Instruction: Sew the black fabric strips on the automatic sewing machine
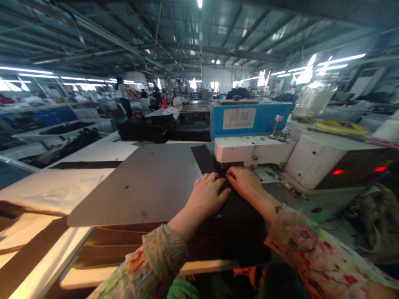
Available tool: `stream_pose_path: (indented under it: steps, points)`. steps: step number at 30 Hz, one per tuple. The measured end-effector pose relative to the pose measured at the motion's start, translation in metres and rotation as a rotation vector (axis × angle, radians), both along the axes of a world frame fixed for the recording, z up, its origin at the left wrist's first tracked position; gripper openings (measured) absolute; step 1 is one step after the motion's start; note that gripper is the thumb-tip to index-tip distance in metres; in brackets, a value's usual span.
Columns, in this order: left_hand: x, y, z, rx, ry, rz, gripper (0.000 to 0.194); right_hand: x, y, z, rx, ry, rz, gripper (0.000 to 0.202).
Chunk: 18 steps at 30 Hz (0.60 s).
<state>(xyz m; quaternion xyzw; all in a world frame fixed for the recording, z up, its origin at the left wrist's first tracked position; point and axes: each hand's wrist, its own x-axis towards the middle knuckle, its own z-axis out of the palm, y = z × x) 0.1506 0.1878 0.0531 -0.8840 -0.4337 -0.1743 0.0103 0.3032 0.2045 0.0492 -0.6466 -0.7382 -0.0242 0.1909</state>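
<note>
A strip of black fabric lies on the sewing table and runs under the head of a white and blue sewing machine. My left hand presses flat on the fabric, fingers together, just in front of the machine. My right hand rests on the fabric beside it, fingertips touching those of the left hand near the needle area. Both sleeves are floral. The needle itself is hidden behind my hands.
A large dark grey board covers the table to the left. Stacks of black material sit farther back. A white control box with red lights stands at the right. People work in the distance.
</note>
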Motion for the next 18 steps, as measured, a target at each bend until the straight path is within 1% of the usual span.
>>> stream_pose_path:
  steps: [5, 12, 18]
  points:
    - [-0.0001, 0.0005, -0.0012, 0.017, -0.014, -0.011, 0.034, 0.0011, 0.0010, -0.0024, 0.007, -0.001, -0.001, 0.016]
    - [0.0003, -0.0001, 0.0009, -0.002, -0.004, -0.003, 0.034, -0.0007, -0.0015, 0.0027, -0.008, -0.001, -0.001, 0.017]
    - [0.0001, 0.0000, 0.0007, -0.004, -0.001, -0.005, 0.034, -0.0007, -0.0005, 0.0017, -0.015, -0.002, -0.004, 0.017]
